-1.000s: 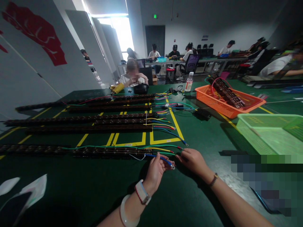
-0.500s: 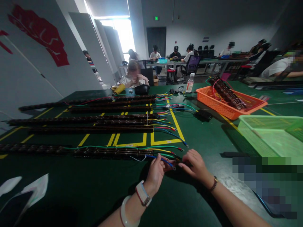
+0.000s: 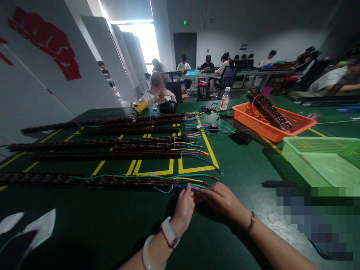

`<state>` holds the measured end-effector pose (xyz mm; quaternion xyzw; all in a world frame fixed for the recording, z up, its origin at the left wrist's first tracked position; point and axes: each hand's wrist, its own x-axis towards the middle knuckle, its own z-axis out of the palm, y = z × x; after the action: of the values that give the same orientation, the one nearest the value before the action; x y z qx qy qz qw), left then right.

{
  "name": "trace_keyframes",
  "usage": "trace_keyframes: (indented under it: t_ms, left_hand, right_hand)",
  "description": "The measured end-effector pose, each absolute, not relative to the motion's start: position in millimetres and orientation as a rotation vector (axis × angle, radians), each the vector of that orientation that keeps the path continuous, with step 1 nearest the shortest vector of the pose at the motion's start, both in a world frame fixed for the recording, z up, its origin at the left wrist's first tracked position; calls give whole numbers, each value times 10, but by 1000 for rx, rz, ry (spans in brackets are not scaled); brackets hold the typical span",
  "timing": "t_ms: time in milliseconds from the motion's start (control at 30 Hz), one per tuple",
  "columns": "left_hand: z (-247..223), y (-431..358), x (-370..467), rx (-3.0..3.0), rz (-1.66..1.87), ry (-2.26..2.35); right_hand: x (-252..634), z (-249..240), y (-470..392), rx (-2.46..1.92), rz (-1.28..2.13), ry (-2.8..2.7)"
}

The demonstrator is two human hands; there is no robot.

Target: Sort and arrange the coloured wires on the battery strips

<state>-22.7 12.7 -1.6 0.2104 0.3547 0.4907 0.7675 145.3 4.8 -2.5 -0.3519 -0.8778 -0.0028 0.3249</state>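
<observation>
A blue wire point(image 3: 184, 188) runs out from the right end of the nearest dark cable bundle point(image 3: 126, 182). My left hand point(image 3: 185, 206) is closed on this wire, fingers pinched around it. Further along, my right hand point(image 3: 223, 198) closes on the wire's free end, and its fingers hide the ring terminal there. Just beyond my hands lie a green wire point(image 3: 194, 176) and a yellow wire point(image 3: 195, 180) with red-sleeved terminals. A white cable tie point(image 3: 164, 191) loops near the base of the blue wire.
Several more cable bundles point(image 3: 112, 154) lie across the green table point(image 3: 112, 228). At the right stand an orange basket point(image 3: 253, 122) holding a bundle and a light green basket point(image 3: 295, 165). A bottle point(image 3: 225, 99) is at the back. A person point(image 3: 159, 90) sits across the table.
My right hand has moved left and closed over the end of the blue wire, covering its ring terminal. My left hand has stayed nearly in place.
</observation>
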Motion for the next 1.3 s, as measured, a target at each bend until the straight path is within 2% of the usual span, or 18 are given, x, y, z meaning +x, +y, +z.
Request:
trace_keyframes:
  t_ms: [133, 267, 500, 800, 1167, 1300]
  left_hand:
    - [-34, 87, -196, 608, 985, 866]
    - [-12, 3, -173, 890, 713, 926]
    - [6, -58, -167, 1102, 491, 946]
    - [26, -42, -189, 1194, 472, 967]
    - [-16, -45, -197, 1245, 477, 982]
    - [-28, -50, -197, 1253, 484, 966]
  right_hand:
    - [1451, -57, 65, -970, 17, -2254]
    - [1465, -59, 80, -1005, 56, -2255]
    - [1511, -31, 96, -991, -19, -2504]
    - [1466, -43, 102, -1074, -61, -2607]
    - [1452, -40, 107, -1149, 98, -2520]
    - [1464, -16, 124, -1176, 251, -2342]
